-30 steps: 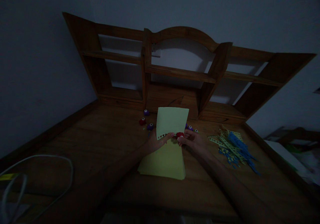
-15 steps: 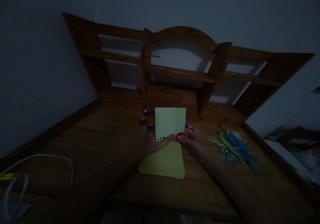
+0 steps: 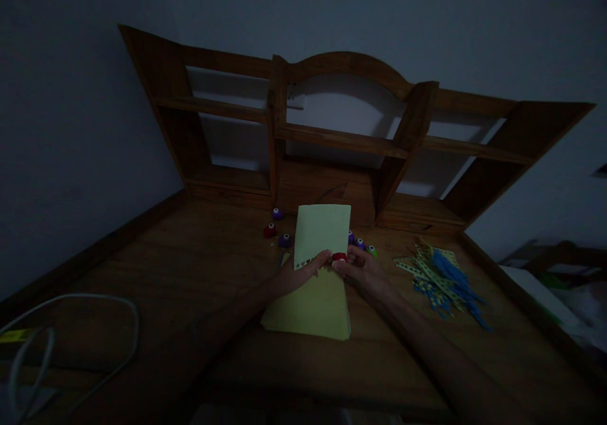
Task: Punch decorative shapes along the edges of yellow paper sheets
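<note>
Left hand point(image 3: 290, 277): grips the pale green sheet point(image 3: 323, 232) along its lower edge.
Right hand point(image 3: 366, 271): grasps the red punch point(image 3: 339, 257) between thumb and fingers.
Red punch: at the sheet's lower edge, near its right corner.
Pale green sheet: tilted up above the yellow paper stack point(image 3: 308, 312); small cut-outs line its lower edge.
Paper stack: near the front edge of the desk point(image 3: 180, 260).
Strip pile point(image 3: 450, 279): near the desk's right edge.

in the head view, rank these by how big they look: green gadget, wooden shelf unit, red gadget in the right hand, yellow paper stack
1. wooden shelf unit
2. yellow paper stack
Smallest, unranked: red gadget and green gadget look alike, and the right hand partly covers the red one.
</note>
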A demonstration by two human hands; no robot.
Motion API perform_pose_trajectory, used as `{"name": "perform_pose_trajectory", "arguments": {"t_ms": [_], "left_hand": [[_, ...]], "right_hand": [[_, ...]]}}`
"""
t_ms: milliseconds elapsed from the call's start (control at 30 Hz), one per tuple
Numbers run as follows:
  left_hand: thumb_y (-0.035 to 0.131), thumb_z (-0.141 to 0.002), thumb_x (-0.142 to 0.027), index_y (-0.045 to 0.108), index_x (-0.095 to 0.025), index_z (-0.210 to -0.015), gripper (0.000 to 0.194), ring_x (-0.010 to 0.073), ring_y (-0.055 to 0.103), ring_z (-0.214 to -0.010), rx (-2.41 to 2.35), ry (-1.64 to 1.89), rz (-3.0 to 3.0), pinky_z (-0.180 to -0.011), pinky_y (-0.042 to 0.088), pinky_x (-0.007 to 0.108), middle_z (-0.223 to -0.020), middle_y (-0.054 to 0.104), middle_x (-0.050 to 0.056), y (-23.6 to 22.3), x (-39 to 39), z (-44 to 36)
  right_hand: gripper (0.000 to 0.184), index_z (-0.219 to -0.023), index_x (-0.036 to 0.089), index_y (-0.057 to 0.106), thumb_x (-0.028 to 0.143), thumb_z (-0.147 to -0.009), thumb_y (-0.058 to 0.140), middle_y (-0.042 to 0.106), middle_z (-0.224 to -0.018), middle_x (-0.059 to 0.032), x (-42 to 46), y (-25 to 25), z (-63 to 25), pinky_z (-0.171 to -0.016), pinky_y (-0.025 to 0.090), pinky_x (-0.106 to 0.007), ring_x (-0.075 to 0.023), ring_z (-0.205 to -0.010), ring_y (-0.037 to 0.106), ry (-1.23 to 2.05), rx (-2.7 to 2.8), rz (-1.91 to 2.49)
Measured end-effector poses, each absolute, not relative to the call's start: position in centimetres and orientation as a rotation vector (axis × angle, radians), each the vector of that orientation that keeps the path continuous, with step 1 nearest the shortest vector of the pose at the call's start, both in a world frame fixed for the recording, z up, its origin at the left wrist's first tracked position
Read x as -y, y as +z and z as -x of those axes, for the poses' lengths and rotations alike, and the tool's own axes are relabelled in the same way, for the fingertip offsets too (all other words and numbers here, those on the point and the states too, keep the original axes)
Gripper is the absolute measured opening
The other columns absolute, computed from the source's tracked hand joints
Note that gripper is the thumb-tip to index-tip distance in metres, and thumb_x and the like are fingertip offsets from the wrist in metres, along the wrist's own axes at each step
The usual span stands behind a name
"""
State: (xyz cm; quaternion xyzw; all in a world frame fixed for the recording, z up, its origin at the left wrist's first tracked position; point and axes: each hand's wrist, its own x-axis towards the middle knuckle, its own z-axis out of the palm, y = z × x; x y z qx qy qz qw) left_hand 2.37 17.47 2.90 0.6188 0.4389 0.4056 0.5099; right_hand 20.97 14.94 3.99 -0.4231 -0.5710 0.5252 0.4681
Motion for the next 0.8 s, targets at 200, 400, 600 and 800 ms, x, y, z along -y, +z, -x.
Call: {"name": "perform_pose_trajectory", "arguments": {"t_ms": [200,400,600,800], "left_hand": [[0.058,-0.077,-0.057,0.063,-0.016,-0.070,0.043,0.0166,0.060,-0.064,-1.091,1.076,-1.423,-0.064,0.049,0.029,-0.070,0.065,0.004,4.2,-17.2,-2.4],[0.060,-0.075,-0.058,0.062,-0.017,-0.069,0.042,0.0167,0.060,-0.062,-1.077,1.154,-1.343,-0.061,0.049,0.029,-0.070,0.066,0.003,4.0,-17.8,-2.5],[0.056,-0.077,-0.060,0.059,-0.017,-0.062,0.046,0.0138,0.055,-0.055,-1.041,1.149,-1.387,-0.057,0.048,0.027,-0.059,0.059,0.000,3.9,-18.1,-2.5],[0.057,-0.076,-0.061,0.059,-0.017,-0.061,0.046,0.0122,0.055,-0.054,-1.004,1.208,-1.307,-0.055,0.047,0.025,-0.059,0.059,0.000,4.9,-18.3,-2.3]], "right_hand": [[0.031,-0.092,0.019,0.066,0.028,-0.065,0.080,0.070,-0.086,-0.0024,-15.1,3.6,-20.6,-0.064,0.046,-0.026,-0.0141,-0.073,0.062,1.378,1.376,0.960],[0.032,-0.090,0.018,0.067,0.025,-0.062,0.082,0.071,-0.082,-0.0024,-14.9,4.2,-20.3,-0.065,0.048,-0.026,-0.0141,-0.072,0.064,1.403,1.378,0.963],[0.022,-0.094,0.013,0.069,0.031,-0.080,0.069,0.070,-0.085,-0.0065,-14.9,4.5,-20.6,-0.061,0.050,-0.023,-0.0115,-0.066,0.062,1.482,1.287,0.852],[0.031,-0.112,0.010,0.062,0.032,-0.092,0.052,0.071,-0.099,-0.0133,-15.4,4.8,-21.4,-0.072,0.054,-0.023,-0.0129,-0.073,0.068,1.762,0.933,0.698]]}}
